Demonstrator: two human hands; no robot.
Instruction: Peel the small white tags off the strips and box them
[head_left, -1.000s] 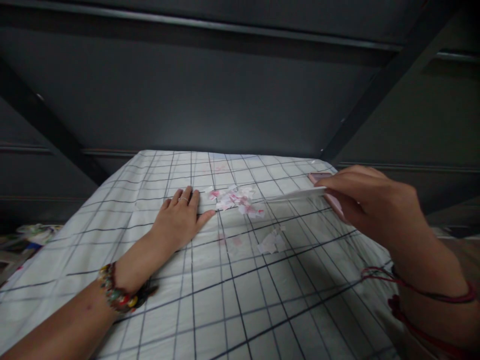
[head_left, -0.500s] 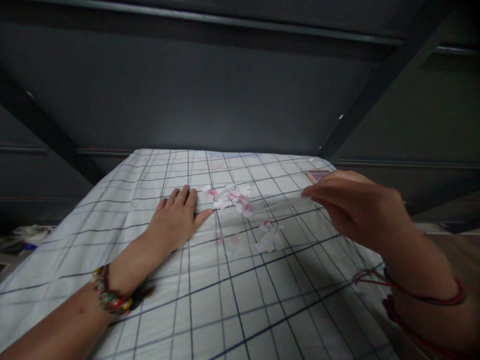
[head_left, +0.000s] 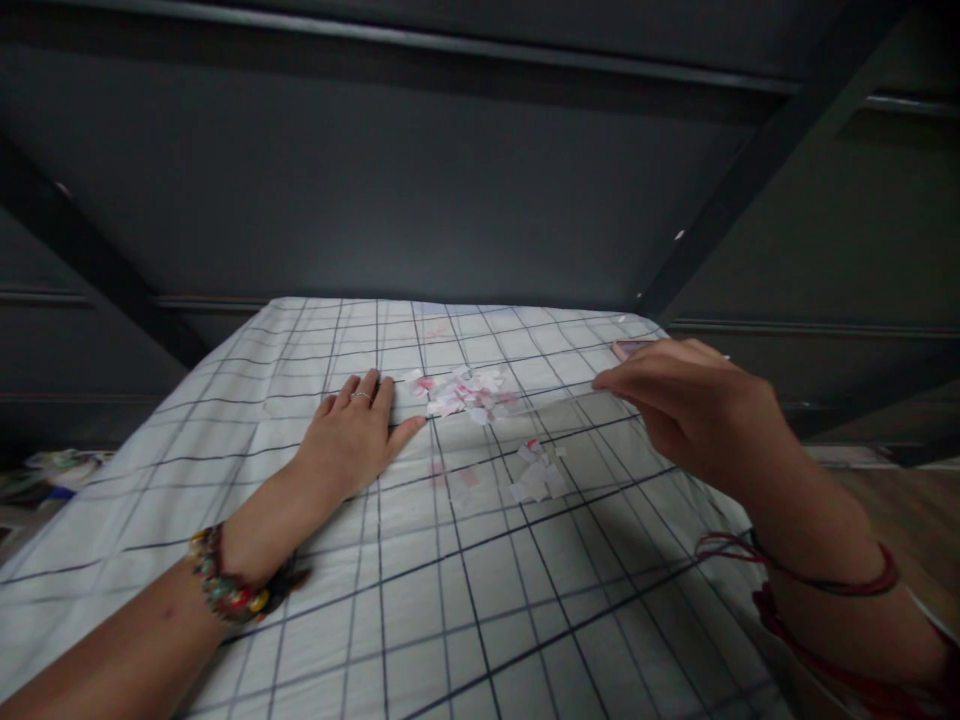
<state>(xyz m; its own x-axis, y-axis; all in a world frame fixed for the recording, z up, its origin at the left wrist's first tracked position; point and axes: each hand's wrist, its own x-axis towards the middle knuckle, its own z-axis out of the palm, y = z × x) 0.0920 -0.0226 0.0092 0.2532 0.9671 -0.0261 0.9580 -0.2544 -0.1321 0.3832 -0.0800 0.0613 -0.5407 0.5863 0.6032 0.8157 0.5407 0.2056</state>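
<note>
My left hand (head_left: pixel 351 436) lies flat, palm down, with its fingers spread on the checked cloth (head_left: pixel 315 600). Just right of its fingertips is a pile of small torn paper scraps (head_left: pixel 469 393), white with pink patches. In my right hand (head_left: pixel 686 400), raised over the cloth, the closed fingertips pinch a thin see-through strip (head_left: pixel 559 397). Its far end reaches the right side of the pile; whether it touches the scraps is hard to tell. A smaller group of white scraps (head_left: pixel 538 472) lies nearer to me, below the strip.
A phone-like object (head_left: pixel 628 348) lies behind my right hand, partly hidden by it. Dark panels (head_left: pixel 420 180) rise behind the far edge of the cloth. Faint pink patches (head_left: pixel 454 476) show left of the smaller scraps. Assorted items (head_left: pixel 67 468) sit low at the far left.
My right hand has moved slightly left, and the strip with it, its end now further over the pile's right side. My left hand has stayed in place.
</note>
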